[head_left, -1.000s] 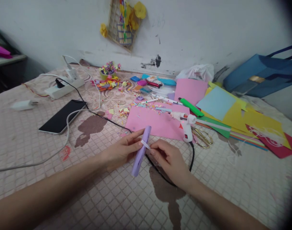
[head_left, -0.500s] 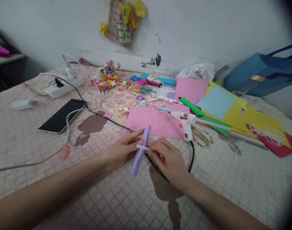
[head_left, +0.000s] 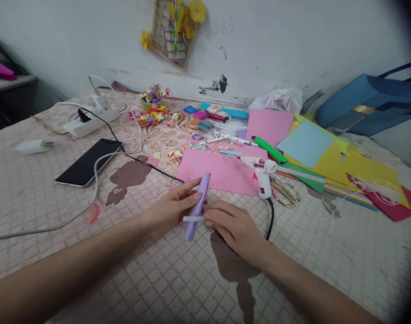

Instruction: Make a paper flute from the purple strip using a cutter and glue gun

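My left hand [head_left: 173, 204] is closed around a purple rolled tube [head_left: 198, 204], thumb on its near face, with the tube tilted over the table. In my right hand [head_left: 234, 225] the fingertips pinch one end of a short whitish stick [head_left: 191, 219]. That stick lies across the tube's lower part, nearly level; whether the two touch I cannot tell. A white glue gun [head_left: 264, 182] with a red light rests just beyond my right hand, on the edge of a pink sheet [head_left: 212, 166].
Gold-handled scissors [head_left: 284, 193] lie beside the glue gun, near coloured sheets [head_left: 333, 162] and a green cutter [head_left: 269, 150]. To the left are a phone [head_left: 91, 162], a power strip [head_left: 91, 123] and trailing cables. Paper scraps [head_left: 175, 155] are scattered at the back.
My right hand has brought the stick down and to the left, from the tube's middle to its lower part. The tube has turned slightly more upright in my left hand.
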The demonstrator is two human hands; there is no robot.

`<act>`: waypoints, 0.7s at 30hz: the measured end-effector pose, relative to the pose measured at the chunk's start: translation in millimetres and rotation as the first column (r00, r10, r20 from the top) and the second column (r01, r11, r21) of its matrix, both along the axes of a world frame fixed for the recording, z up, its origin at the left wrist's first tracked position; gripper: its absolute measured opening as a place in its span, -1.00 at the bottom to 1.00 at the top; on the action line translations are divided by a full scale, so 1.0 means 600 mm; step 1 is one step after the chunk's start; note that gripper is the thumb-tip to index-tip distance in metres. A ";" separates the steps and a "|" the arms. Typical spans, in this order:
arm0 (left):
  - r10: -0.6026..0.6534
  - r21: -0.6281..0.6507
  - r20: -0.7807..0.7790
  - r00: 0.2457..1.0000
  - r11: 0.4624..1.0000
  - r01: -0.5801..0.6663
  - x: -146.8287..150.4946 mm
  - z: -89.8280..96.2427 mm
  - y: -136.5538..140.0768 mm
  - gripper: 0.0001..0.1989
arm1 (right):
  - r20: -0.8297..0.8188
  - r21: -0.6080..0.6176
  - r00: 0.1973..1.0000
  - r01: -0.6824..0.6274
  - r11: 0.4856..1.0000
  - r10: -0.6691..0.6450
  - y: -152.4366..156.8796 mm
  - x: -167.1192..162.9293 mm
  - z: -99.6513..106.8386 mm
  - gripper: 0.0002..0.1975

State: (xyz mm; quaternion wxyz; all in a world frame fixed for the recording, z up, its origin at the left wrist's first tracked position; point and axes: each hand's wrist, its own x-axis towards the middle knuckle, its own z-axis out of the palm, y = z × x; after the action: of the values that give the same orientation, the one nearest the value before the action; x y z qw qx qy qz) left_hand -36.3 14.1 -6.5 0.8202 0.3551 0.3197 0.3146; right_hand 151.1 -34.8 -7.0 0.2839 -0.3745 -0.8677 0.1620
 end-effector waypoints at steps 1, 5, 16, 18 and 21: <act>0.007 0.002 0.007 1.000 1.000 -0.007 0.000 0.000 0.000 -0.47 | 0.007 0.004 0.999 -0.036 0.999 0.035 0.000 0.001 0.001 -0.84; 0.042 0.009 0.020 0.999 0.999 -0.043 -0.001 0.002 0.001 -0.52 | -0.023 -0.023 0.994 -0.111 0.994 0.111 0.001 0.005 0.005 -0.85; 0.050 -0.002 -0.024 0.998 0.999 -0.050 0.000 0.015 0.005 -0.63 | -0.098 -0.124 0.991 -0.103 0.987 0.091 -0.003 0.001 0.006 -0.86; 0.042 0.003 -0.021 0.999 0.999 -0.042 0.000 0.014 0.007 -0.62 | -0.139 -0.133 0.985 -0.122 0.984 0.103 -0.004 0.000 0.009 -0.86; 0.028 0.008 -0.001 1.000 1.000 -0.028 0.000 0.013 0.008 -0.63 | -0.239 -0.142 0.970 0.005 0.990 -0.039 -0.006 -0.001 0.016 -0.90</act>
State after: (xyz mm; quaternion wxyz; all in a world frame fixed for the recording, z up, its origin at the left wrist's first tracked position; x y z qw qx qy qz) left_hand -36.0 18.7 1.3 0.8141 0.3539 0.3239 0.3271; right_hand 150.4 -38.4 2.7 0.3620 -0.3807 -0.8089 0.2640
